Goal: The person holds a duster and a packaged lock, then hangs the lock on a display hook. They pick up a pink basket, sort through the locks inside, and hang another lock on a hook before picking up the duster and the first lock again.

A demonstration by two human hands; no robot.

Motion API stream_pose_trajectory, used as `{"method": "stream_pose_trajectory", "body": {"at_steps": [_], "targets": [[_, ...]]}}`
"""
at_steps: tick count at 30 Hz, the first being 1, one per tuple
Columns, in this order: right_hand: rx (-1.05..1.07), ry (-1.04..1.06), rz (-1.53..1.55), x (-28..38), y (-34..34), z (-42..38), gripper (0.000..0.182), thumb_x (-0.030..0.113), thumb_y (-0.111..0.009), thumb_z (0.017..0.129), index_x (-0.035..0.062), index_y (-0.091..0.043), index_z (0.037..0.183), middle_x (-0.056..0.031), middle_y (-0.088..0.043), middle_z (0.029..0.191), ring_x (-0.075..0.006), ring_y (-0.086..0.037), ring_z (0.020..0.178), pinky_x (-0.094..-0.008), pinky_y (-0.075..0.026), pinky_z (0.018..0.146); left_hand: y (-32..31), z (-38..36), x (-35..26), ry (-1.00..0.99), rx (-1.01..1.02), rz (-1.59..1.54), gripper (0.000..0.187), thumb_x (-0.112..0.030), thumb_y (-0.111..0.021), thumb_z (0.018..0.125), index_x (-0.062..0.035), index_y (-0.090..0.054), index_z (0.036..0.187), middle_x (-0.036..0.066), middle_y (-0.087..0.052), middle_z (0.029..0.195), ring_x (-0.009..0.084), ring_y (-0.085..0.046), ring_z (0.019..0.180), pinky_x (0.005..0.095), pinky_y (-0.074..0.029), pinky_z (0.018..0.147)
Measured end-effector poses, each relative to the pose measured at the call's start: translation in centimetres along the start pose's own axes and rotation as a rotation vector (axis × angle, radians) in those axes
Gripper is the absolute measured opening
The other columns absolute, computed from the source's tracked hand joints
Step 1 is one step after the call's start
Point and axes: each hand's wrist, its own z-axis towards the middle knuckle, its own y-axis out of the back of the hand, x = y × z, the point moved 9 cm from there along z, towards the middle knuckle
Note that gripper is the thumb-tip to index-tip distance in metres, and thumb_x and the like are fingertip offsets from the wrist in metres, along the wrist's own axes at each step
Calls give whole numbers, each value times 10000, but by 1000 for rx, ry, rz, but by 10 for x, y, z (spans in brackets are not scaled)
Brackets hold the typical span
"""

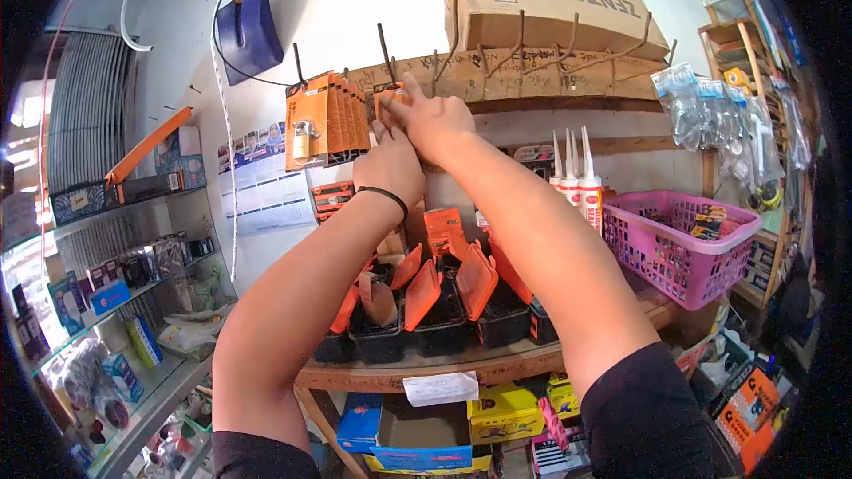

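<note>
Both my hands are raised to a row of metal hooks on a wooden wall board. My right hand has its fingers on an orange card at one of the hooks, one finger stretched up. My left hand is just below, its fingers bent in at the card's lower part. What hangs on that card is hidden behind my hands. On the hook to the left hangs a stack of orange cards; the front one carries a brass padlock.
Below stand black bins with orange lids on a wooden shelf. Sealant tubes and a pink basket are to the right. A long cardboard box sits above the hooks. A glass shelf stands left.
</note>
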Motion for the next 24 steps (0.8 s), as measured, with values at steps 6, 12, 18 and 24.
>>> {"method": "stream_pose_trajectory", "body": {"at_steps": [6,12,18,24], "targets": [[-31,-13,-2,-1,5,-4,438,175,-365,852,351,-344,1252,-127,-160,1382,-211,-595,873,-319,-489,665,2,-3,-4,0,69,56,575,-175,-500,734,76,-279,1202,288,-277,1275,304,-580,885,357,-476,725],[-11,57,53,-3,8,-18,574,234,-474,768,302,-262,1297,-196,-171,1359,-280,-604,824,-362,-499,684,20,-18,-5,18,-14,-22,380,-223,-459,736,4,-419,1038,221,-507,1017,361,-571,825,433,-464,690],[-78,186,81,-5,23,-43,528,226,-541,717,213,-360,1213,-197,-285,1301,-291,-609,775,-378,-500,642,41,-41,-27,-36,-23,13,343,-268,-441,746,-21,-453,982,200,-536,907,365,-571,769,448,-456,668],[-152,336,189,-15,42,-104,268,237,-562,698,135,-491,935,-121,-542,942,-279,-603,695,-388,-487,557,79,-103,-64,-226,-95,-253,191,-187,-485,757,-43,-529,876,146,-571,801,320,-573,733,388,-459,631]]}}
